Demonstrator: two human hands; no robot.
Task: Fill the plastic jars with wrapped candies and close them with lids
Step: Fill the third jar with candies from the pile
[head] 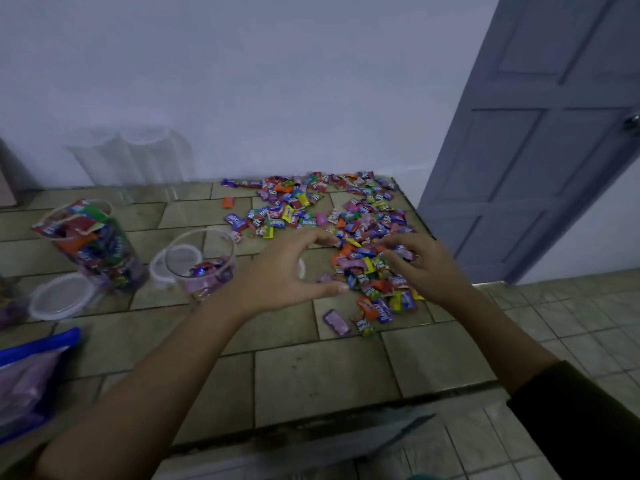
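— What's on that tiled stone counter under the pale wall?
— A heap of bright wrapped candies at its far right, near the grey panelled door. Left of it stands a clear plastic jar holding a few candies, then a full jar with a round clear lid beside it.
— The hands?
— The left hand is spread in a wide C at the heap's edge, holding nothing. The right hand has its fingers bent onto the candies; whether it grips any, I can't tell.

Multicoloured candies, grey-blue door, beige tiles.
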